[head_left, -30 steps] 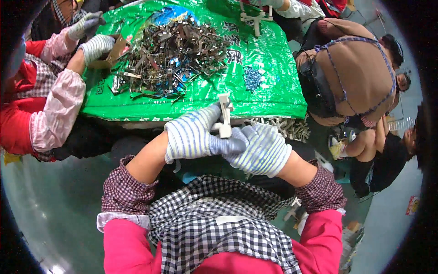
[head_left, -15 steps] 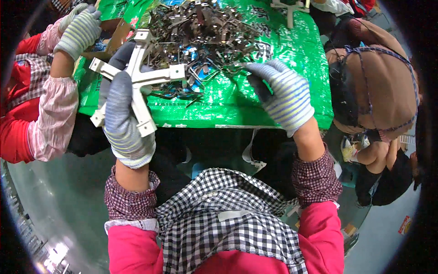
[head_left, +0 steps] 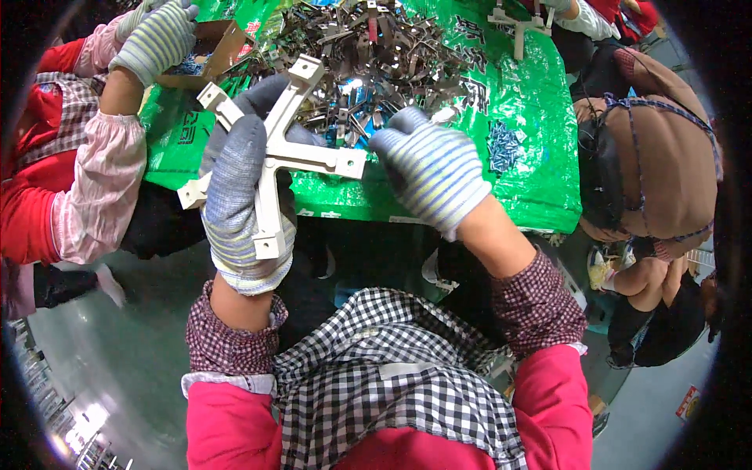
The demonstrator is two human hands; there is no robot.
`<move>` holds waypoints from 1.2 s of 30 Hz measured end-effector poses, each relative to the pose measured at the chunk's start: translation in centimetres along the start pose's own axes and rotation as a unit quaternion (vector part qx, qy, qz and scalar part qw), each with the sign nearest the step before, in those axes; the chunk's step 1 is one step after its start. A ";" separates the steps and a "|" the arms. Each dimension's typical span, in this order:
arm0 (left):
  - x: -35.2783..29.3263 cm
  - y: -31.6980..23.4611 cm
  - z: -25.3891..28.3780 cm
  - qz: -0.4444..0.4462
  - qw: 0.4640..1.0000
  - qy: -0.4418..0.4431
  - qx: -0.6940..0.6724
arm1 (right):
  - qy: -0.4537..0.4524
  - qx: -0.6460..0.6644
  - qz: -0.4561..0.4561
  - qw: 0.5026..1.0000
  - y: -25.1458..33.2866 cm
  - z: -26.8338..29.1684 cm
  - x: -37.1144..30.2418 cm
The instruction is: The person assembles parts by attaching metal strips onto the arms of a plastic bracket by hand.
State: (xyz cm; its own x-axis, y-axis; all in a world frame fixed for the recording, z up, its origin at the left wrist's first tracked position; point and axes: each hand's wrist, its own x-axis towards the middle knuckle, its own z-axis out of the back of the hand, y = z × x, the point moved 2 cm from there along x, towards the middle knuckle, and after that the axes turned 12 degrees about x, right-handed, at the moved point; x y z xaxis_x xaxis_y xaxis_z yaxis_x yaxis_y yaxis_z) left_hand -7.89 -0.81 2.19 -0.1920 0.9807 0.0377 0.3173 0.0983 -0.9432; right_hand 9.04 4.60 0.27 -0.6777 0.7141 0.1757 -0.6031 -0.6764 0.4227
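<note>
My left hand, in a striped glove with grey palm and fingers, is closed around a white five-armed star-shaped base. The base tilts over the near edge of the table, its arms spread out and small holes showing at their ends. Just past the tip of its right arm is my right hand, gloved alike. Those fingers are curled together, and whatever they may hold is hidden. Beyond both hands lies a heap of small shiny metal pieces, some with blue on them.
Green plastic sheeting covers the table. Small bluish screws lie in a pile at right. A cardboard box stands at left by a co-worker's gloved hand. Across the table, another person's hand holds another white base.
My right hand has moved left from the heap's right edge toward the base, its fingers more curled. My left hand and the base have shifted slightly right and nearer. The screw pile is now uncovered.
</note>
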 end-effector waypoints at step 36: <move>0.5 -0.8 -2.3 -0.257 0.828 0.332 0.371 | -0.033 0.458 -0.116 0.881 -0.9 2.6 -1.7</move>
State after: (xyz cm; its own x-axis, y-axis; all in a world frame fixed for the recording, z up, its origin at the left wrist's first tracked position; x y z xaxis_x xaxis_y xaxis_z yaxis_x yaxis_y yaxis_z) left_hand -6.10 -0.04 3.67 0.5068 0.7425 0.4379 -0.3524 0.6421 -0.6808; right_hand 11.85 4.44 1.88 -0.5359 0.8438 0.0288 -0.1093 -0.1032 0.9886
